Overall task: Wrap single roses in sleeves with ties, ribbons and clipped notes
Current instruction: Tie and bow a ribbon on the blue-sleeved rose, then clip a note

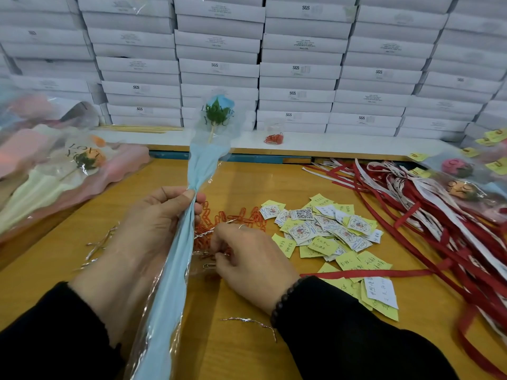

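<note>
A blue rose (218,106) stands in a light blue and clear sleeve (175,270) that runs from the bottom of the view up to the middle. My left hand (142,229) grips the sleeve at its gathered neck. My right hand (247,256) is just right of the sleeve, low over the orange paper clips (233,218), and pinches a thin silvery wire tie (214,229). Yellow and white notes (326,231) lie in a heap to the right. Red and white ribbons (428,212) spread at the far right.
A stack of sleeves with wrapped roses (55,171) lies at the left. Loose wire ties (247,322) lie on the wooden table (274,182). More wrapped roses (463,185) rest at the right edge. White boxes (299,69) wall off the back. A bag of clips (274,137) sits on the ledge.
</note>
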Demonstrator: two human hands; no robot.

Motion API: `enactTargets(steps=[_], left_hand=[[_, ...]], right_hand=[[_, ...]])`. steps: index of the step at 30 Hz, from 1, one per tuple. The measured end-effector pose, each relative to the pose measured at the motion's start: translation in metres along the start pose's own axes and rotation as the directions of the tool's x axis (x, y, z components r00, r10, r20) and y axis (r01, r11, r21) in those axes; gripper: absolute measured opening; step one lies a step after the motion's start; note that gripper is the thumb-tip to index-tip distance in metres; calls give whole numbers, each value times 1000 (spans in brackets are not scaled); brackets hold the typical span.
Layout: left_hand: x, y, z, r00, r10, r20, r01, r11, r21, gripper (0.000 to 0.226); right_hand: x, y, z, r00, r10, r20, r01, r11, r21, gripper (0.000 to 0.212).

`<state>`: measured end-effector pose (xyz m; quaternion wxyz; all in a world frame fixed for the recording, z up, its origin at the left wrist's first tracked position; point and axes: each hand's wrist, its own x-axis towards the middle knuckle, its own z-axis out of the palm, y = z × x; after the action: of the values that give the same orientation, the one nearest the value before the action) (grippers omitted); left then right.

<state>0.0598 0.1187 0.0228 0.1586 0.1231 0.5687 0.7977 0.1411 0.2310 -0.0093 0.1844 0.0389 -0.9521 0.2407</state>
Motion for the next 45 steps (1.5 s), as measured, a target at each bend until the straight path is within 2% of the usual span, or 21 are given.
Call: enactTargets(steps=[12, 17, 22, 26, 30, 34, 38, 43, 45], left_hand=[[-4, 1, 4, 1000, 4, 21, -4, 1000, 17, 8], [-4, 0, 5, 999, 2, 34, -3, 1000, 14, 9], [-5, 0, 4, 999, -1, 47, 0, 1000, 12, 9], [-8, -2, 6, 999, -10, 34, 10, 1000, 7, 8], [-16, -7, 15, 997, -48, 60, 50, 998, -34, 6], [-26, -14, 26, 992, -80, 100, 85, 995, -46, 5], [-32, -23, 34, 989, -74, 131, 74, 997, -1, 6], [-32, -27, 35, 989, -66, 134, 67, 998, 3, 13], [-32, -28, 35, 989, -72, 128, 73, 997, -4, 5]], right_hand=[[0, 3, -2, 995, 92, -37, -85, 984, 159, 17], [-1, 5, -3, 989, 145, -22, -133, 950, 284, 19], [-2, 7, -4, 982, 187, -27, -167, 924, 345, 13], [-9, 8, -13, 967, 215, -136, -153, 918, 365, 8], [-16, 8, -29, 941, 164, -297, -49, 932, 360, 12], [-25, 3, -38, 940, 178, -290, 14, 831, 557, 29], [-25, 2, -42, 927, 274, -258, -4, 694, 720, 19], [-22, 3, -41, 936, 270, -228, -22, 689, 725, 18], [-22, 2, -41, 937, 259, -234, -26, 721, 693, 20]])
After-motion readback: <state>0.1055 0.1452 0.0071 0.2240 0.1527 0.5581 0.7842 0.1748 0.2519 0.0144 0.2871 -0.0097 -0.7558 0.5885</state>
